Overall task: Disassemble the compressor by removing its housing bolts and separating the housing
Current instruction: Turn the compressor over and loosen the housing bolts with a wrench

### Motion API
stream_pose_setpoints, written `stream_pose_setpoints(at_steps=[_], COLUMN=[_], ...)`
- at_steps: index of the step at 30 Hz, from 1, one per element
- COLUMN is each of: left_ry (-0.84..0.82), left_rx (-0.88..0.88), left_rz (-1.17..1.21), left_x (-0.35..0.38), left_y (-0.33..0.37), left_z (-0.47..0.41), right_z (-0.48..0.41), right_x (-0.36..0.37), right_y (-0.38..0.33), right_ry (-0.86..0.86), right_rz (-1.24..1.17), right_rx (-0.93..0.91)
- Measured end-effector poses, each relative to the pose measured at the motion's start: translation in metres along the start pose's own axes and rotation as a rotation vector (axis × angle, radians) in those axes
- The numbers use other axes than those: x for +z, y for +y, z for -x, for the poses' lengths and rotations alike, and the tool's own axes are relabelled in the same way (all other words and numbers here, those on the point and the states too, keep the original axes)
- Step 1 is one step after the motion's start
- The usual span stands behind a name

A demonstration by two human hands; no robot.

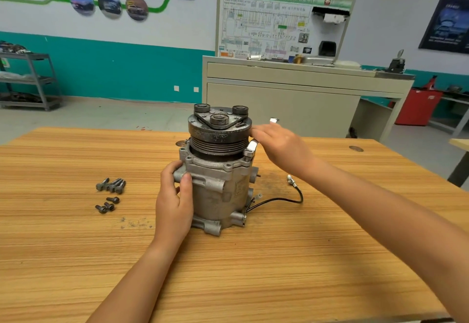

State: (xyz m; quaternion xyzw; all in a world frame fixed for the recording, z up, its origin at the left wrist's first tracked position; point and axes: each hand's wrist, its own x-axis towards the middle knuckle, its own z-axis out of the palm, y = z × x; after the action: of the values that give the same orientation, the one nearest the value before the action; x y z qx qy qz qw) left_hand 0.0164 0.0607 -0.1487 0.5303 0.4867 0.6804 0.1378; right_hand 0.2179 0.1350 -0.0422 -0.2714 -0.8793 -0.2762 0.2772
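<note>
The grey metal compressor [218, 190] stands upright on the wooden table [253, 272], its dark pulley and clutch plate [219, 126] on top. My left hand [175, 196] grips the left side of the housing, thumb on a mounting lug. My right hand [279, 145] holds a shiny wrench [252, 145] whose head sits on a bolt at the housing's upper right flange; the handle's end [273, 120] sticks out behind my fingers. Several removed dark bolts [111, 185] lie on the table to the left, with three shorter ones [106, 204] just below them.
A black wire with a connector [291, 190] trails from the compressor's right side across the table. Behind the table stand a beige cabinet with a wiring display board [279, 69], a grey shelf rack [28, 81] at left and a red bin [416, 104] at right.
</note>
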Motion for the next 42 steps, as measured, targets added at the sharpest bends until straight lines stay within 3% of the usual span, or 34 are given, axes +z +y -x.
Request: stream_pose_setpoints(at_steps=[3,5,9,12,17,22,26,32,35,39,42], left_ry=[0.001,0.008,0.014,0.012,0.008,0.006,0.000,-0.012,-0.015,-0.019,-0.018], left_rx=[0.002,0.003,-0.001,0.004,0.006,-0.006,-0.006,-0.011,-0.015,-0.016,-0.023], left_rz=[0.005,0.007,0.006,0.010,0.003,0.003,-0.006,0.006,0.008,-0.004,-0.005], left_x=[0.000,0.001,0.001,0.001,0.001,0.001,0.000,0.000,-0.001,-0.001,-0.003], left_y=[0.000,0.000,0.002,0.002,0.004,0.003,0.001,0.001,0.001,0.000,0.000], left_z=[0.000,0.000,0.001,0.001,0.001,0.000,0.000,-0.001,-0.002,-0.003,-0.002], right_z=[0.012,0.023,0.040,0.038,0.024,0.003,-0.005,0.012,0.025,0.024,0.020], right_x=[-0.017,-0.038,-0.071,-0.074,-0.079,-0.079,-0.075,-0.089,-0.069,-0.025,0.009], right_y=[-0.005,-0.014,-0.040,-0.055,-0.068,-0.101,-0.106,-0.045,-0.013,0.007,0.004], right_ry=[0.148,0.158,-0.092,-0.330,-0.466,-0.680,-0.734,-0.639,-0.408,0.067,0.109], right_rz=[-0.140,-0.151,0.092,0.224,0.289,0.460,0.509,0.462,0.368,0.159,0.082], right_rx=[0.249,0.364,0.302,0.368,0.404,0.229,0.149,0.045,0.001,-0.068,0.059])
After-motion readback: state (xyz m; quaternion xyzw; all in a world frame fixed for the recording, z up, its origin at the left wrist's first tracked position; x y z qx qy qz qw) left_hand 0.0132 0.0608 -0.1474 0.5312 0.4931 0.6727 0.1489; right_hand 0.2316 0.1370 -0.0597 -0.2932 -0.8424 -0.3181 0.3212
